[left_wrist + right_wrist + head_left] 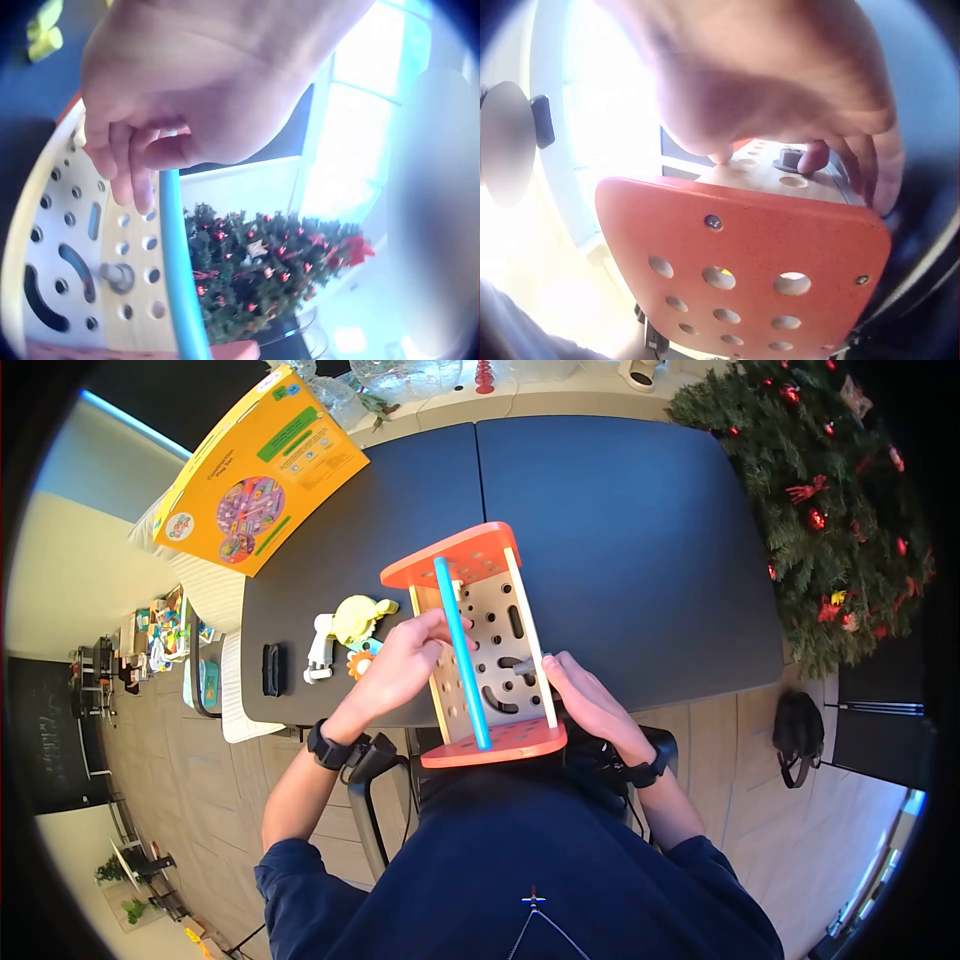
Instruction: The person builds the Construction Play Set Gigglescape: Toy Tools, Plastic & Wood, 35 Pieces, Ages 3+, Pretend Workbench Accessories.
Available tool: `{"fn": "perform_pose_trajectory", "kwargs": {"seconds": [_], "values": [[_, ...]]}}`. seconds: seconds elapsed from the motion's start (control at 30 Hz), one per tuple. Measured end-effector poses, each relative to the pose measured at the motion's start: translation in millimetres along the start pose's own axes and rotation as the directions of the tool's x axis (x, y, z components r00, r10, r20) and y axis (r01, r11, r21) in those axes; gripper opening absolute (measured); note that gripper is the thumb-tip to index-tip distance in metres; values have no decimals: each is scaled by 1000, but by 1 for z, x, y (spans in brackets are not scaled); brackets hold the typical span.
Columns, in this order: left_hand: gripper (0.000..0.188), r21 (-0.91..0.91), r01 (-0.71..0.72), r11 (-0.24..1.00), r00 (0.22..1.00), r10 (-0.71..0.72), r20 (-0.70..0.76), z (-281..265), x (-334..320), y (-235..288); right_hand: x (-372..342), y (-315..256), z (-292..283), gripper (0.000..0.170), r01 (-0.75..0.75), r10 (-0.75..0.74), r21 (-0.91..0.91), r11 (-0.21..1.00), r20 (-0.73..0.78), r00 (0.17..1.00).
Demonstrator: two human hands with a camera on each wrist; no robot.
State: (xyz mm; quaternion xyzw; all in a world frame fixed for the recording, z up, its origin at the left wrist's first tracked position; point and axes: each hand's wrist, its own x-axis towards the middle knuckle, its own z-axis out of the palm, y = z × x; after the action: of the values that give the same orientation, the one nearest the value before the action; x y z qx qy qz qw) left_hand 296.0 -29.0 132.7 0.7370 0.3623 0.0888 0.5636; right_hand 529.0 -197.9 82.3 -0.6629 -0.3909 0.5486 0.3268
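A wooden toy toolbox [500, 650] with red-orange end panels and holed sides stands tilted at the table's near edge. My left hand [400, 665] reaches in beside its blue handle rod [463, 655], fingers loosely bent, some passing behind the rod. The left wrist view has these fingers [139, 165] hanging over the holed panel, nothing visible between them. My right hand [590, 700] lies along the outer right side. In the right wrist view one fingertip [814, 157] touches a grey bolt's head [789, 160]. The bolt's shank [116, 277] sticks out inside the box.
Left of the box lie a yellow toy piece [355, 620], a white piece [320, 648] and an orange gear [359, 664]. A black case [272, 669] lies farther left. A yellow carton [265, 475] stands at the back left; a decorated tree [820, 510] is at the right.
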Motion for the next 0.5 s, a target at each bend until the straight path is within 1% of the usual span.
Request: {"fn": "perform_pose_trajectory", "kwargs": {"seconds": [0.03, 0.07, 0.17, 0.2, 0.3, 0.33, 0.37, 0.43, 0.47, 0.5], "values": [[40, -252, 40, 967, 999, -33, 33, -1, -2, 1, -1, -8, -3, 59, -42, 42, -26, 999, 27, 999], [44, -356, 155, 922, 987, -131, 91, -3, -4, 4, 0, -11, -7, 56, -60, 58, 26, 998, 69, 996], [46, -443, 207, 872, 978, -186, 92, -3, -11, 21, 5, -1, -5, 53, 93, -97, 91, 992, 44, 994], [45, -440, 192, 877, 981, -160, 110, -5, -12, 23, 7, -1, -12, 48, 25, -39, 138, 990, 98, 994], [43, -423, 75, 903, 996, -43, 84, -10, -16, 40, -1, -24, -23, 46, 131, -146, 199, 971, 65, 987], [43, -433, 47, 900, 995, -3, 102, -12, -17, 42, -6, -37, -33, 48, 114, -131, 193, 975, 76, 988], [44, -459, 30, 888, 996, 13, 90, -11, -19, 44, -7, -44, -41, 47, 160, -170, 142, 977, 59, 984], [46, -507, -1, 862, 996, 44, 73, -7, -20, 48, -15, -71, -51, 51, 190, -190, 37, 981, -20, 982], [48, -515, -26, 857, 996, 66, 58, -4, -21, 47, -22, -90, -55, 57, 167, -184, -136, 976, -118, 976], [50, -570, -40, 821, 997, 72, 33, 3, -19, 41, -22, -95, -55, 60, 235, -297, -296, 926, -187, 936]]}}
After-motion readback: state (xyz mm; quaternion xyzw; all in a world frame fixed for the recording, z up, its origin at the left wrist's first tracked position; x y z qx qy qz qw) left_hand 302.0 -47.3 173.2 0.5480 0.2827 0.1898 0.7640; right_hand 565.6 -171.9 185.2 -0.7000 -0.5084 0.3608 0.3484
